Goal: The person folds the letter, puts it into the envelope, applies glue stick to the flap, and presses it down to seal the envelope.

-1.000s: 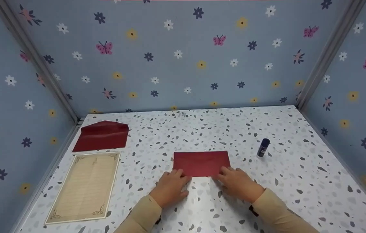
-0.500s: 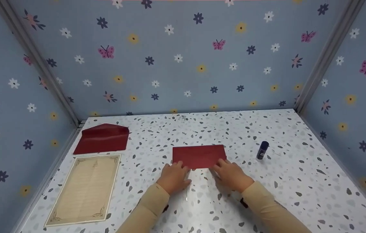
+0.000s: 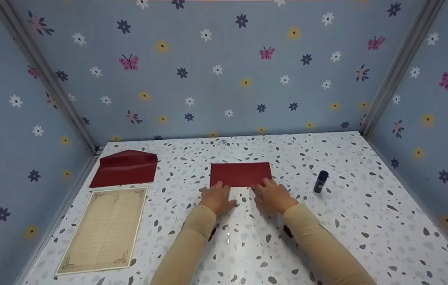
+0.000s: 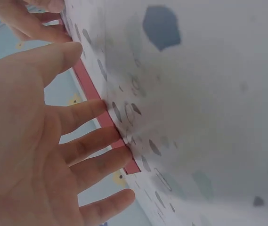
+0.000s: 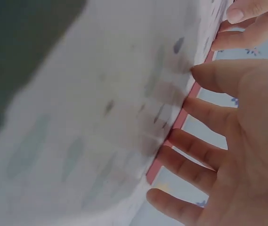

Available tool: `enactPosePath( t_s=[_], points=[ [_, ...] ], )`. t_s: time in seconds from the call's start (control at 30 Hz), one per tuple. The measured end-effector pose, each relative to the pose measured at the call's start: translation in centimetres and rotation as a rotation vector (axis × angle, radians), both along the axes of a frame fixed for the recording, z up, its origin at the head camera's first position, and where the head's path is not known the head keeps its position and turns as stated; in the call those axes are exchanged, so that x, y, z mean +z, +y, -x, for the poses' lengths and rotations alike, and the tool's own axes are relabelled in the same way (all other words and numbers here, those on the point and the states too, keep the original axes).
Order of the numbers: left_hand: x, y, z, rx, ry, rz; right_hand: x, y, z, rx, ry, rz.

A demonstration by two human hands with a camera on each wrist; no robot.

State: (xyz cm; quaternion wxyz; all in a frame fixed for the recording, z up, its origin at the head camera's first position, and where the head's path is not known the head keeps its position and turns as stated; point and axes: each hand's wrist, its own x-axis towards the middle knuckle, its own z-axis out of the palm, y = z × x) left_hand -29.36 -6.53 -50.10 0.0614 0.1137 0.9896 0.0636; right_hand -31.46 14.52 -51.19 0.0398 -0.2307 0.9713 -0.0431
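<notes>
A red envelope, its flap not showing, lies flat on the speckled table in the middle of the head view. My left hand touches its near left corner with the fingertips. At the near right corner, the fingertips of my right hand rest on the edge. Both wrist views show the fingers spread and fairly straight against the thin red edge: the left hand in one, the right hand in the other. The thumbs point inward, toward each other.
A second red envelope with its flap raised lies at the far left. Below it is a cream sheet of lined paper with ornate corners. A dark blue glue stick stands to the right. Flower-patterned walls enclose the table.
Both hands have pushed the red envelope away from the body, toward the back wall, with their fingertips on its near edge. The other envelope, paper and glue stick stay put.
</notes>
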Motion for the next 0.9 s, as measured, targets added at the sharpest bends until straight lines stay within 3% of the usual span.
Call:
enactPosePath(
  t_s=[0.43,0.63,0.9],
  points=[
    [0.1,0.2,3.1,0.053,-0.019,-0.029,-0.2,-1.4,3.4,-0.112,-0.06,-0.01],
    [0.0,0.0,3.6,0.055,-0.052,-0.035,-0.3,-2.0,4.0,-0.174,-0.127,0.033],
    [0.3,0.0,4.8,0.056,-0.082,-0.037,-0.2,-2.2,4.9,-0.177,-0.119,0.016]
  ],
)
